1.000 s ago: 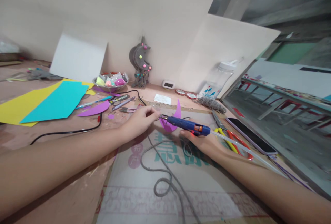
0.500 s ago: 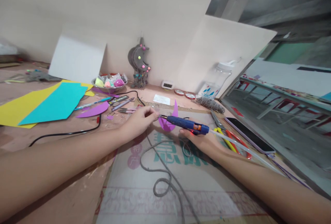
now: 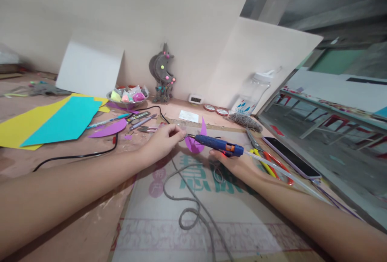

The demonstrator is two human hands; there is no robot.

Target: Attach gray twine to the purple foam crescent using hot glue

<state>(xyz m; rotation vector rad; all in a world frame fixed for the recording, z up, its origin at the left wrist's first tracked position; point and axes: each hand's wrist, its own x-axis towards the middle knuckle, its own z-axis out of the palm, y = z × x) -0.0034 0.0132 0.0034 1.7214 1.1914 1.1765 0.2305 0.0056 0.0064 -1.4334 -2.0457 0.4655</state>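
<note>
My right hand (image 3: pixel 232 163) is wrapped round a blue hot glue gun (image 3: pixel 216 144), which has a small red light lit and a clear glue stick (image 3: pixel 272 164) trailing from its back. The gun's nozzle points left, close to the fingertips of my left hand (image 3: pixel 169 137). Thumb and forefinger of that hand are pinched on a grey cord (image 3: pixel 193 211), which runs down and loops over the board below. Just behind the nozzle is a purple crescent-shaped paper piece (image 3: pixel 193 144), partly hidden by the gun. Whether glue is at the tip is too small to tell.
Scissors (image 3: pixel 255 141), yellow-and-red-handled pliers (image 3: pixel 269 165) and a phone (image 3: pixel 292 157) lie to the right. Blue card (image 3: pixel 66 119) and a bowl of clay packets (image 3: pixel 128 96) are left. A grey moon ornament (image 3: pixel 161 70) leans on the wall; a bottle (image 3: pixel 252 92) stands back right.
</note>
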